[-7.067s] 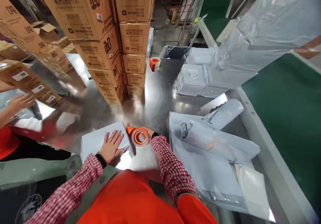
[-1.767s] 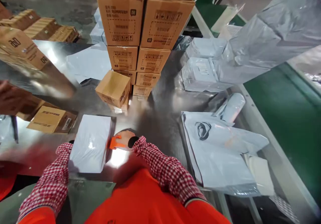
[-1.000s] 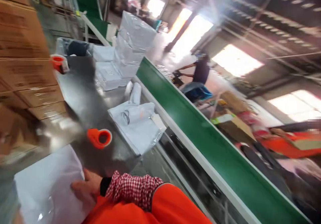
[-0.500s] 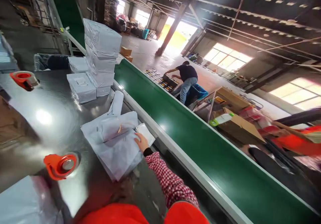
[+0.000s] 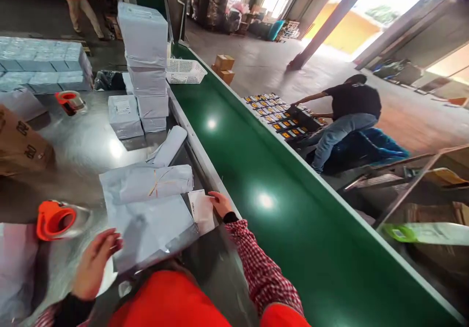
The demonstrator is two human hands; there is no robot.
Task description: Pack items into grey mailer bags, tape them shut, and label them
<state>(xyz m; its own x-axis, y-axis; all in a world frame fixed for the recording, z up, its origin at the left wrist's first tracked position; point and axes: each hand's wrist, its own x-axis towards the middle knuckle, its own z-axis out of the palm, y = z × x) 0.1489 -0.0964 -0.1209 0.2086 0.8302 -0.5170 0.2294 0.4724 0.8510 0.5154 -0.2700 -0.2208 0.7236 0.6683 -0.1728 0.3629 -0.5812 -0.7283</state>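
Observation:
My right hand is at the conveyor's near edge, its fingertips closed on the upper corner of a white printed label slip. The slip lies beside a pile of grey plastic mailing bags. A rolled bag tied with a yellowish band rests on the pile, and another rolled bag lies behind it. My left hand is raised left of the pile, fingers loosely bent and apart from the thumb. It appears to hold nothing. Under it shows a white, rounded thing, partly hidden.
An orange tape dispenser is at left, another farther back. Wrapped white parcels stand stacked by the green conveyor belt, which carries a white basket. A cardboard box is at left. A person bends beyond the belt.
My left hand has come into view at lower left. My right hand has shifted from the bags' edge to the slip's corner. The view has turned left, showing the basket and more parcels.

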